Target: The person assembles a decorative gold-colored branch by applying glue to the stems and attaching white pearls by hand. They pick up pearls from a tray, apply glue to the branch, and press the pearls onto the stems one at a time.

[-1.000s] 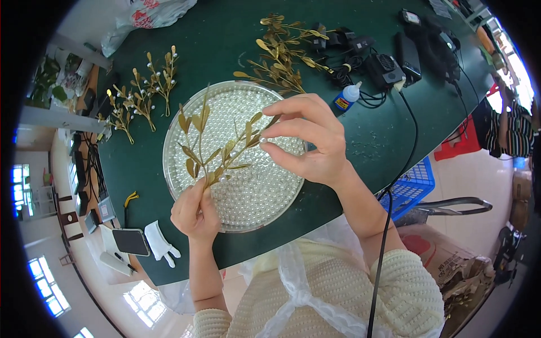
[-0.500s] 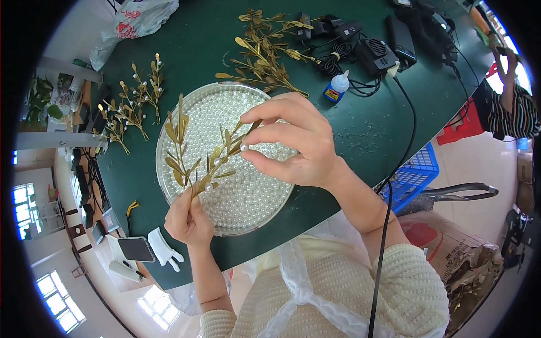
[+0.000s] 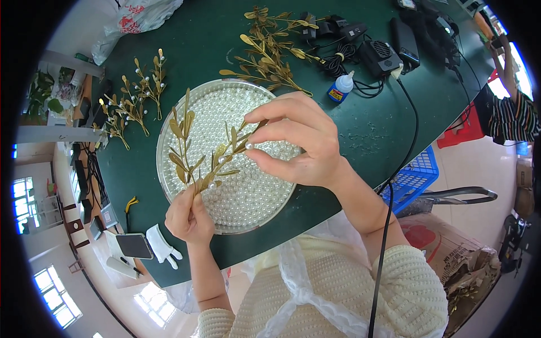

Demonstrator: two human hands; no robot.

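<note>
My left hand (image 3: 189,217) pinches the stem of a gold leaf sprig (image 3: 200,155) and holds it above a round tray (image 3: 169,186) filled with small white pearl beads (image 3: 248,197). My right hand (image 3: 296,143) is at the sprig's right branch, thumb and forefinger closed on a single pearl bead (image 3: 248,146) against a leaf tip. A few pearls sit on the sprig's lower tips. Both hands hover over the tray on a dark green table (image 3: 360,129).
Gold sprigs with pearls (image 3: 132,104) lie at the left, bare gold sprigs (image 3: 265,50) behind the tray. A small glue bottle (image 3: 340,88), black cables and boxes (image 3: 383,53) sit at the back right. A phone (image 3: 134,245) and white glove (image 3: 160,252) lie near the front edge. A blue crate (image 3: 414,177) stands beside the table.
The view has shifted slightly. My right hand has slid along the sprig's right branch with a pearl; my left hand keeps its grip on the stem.
</note>
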